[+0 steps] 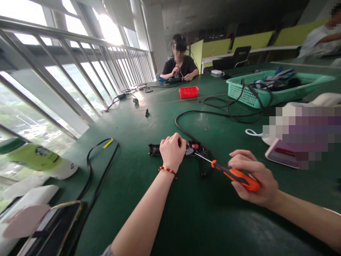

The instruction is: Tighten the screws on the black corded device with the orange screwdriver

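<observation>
In the head view, an opened black corded device (154,149) lies on the green table, a tube-like end pointing left and small orange, red and blue parts exposed at its right. My left hand (173,149) is closed over its middle, hiding that section. An orange-and-black screwdriver (239,177) is gripped by my right hand (257,181), its handle between thumb and fingers. The thin metal shaft points left and its tip is at the exposed parts; whether it sits in a screw I cannot tell. A black cable (183,115) curves up behind the device.
A red tray (188,92) and a green basket (239,93) of tools stand farther back. At left are a black strap (89,156), a bottle (42,160) and a phone (53,231). A small black piece (147,112) lies mid-table. Another person (179,58) works opposite.
</observation>
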